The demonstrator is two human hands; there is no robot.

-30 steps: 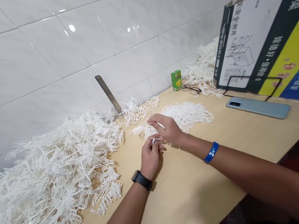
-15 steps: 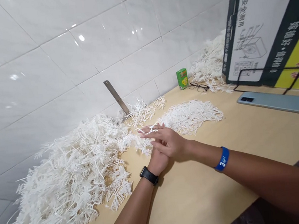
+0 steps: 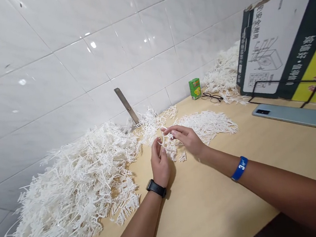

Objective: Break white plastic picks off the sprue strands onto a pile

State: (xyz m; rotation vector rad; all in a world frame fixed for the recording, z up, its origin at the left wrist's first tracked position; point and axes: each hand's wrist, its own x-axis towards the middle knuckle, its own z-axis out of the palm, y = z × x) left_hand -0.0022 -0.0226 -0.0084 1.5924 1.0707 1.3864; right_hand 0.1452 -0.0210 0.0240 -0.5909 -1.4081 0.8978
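My left hand (image 3: pixel 159 163), with a black watch on the wrist, and my right hand (image 3: pixel 187 138), with a blue wristband, meet over the wooden table (image 3: pixel 214 203). Both pinch a small white plastic strip piece (image 3: pixel 164 138) between their fingertips. A big heap of tangled white plastic strips (image 3: pixel 73 182) lies to the left against the tiled wall. A flatter pile of small white pieces (image 3: pixel 207 124) lies just behind my right hand. A few loose bits (image 3: pixel 182 156) lie under the hands.
A metal bracket (image 3: pixel 127 105) leans on the wall. A green carton (image 3: pixel 195 88) and glasses (image 3: pixel 211 97) sit at the back. A phone (image 3: pixel 293 115) lies right, before a large printed cardboard box (image 3: pixel 286 37). More white strips (image 3: pixel 224 72) lie beside the box.
My right hand reached left to the heap over my left hand, then drew back. Both hands now hold a white piece up between them.
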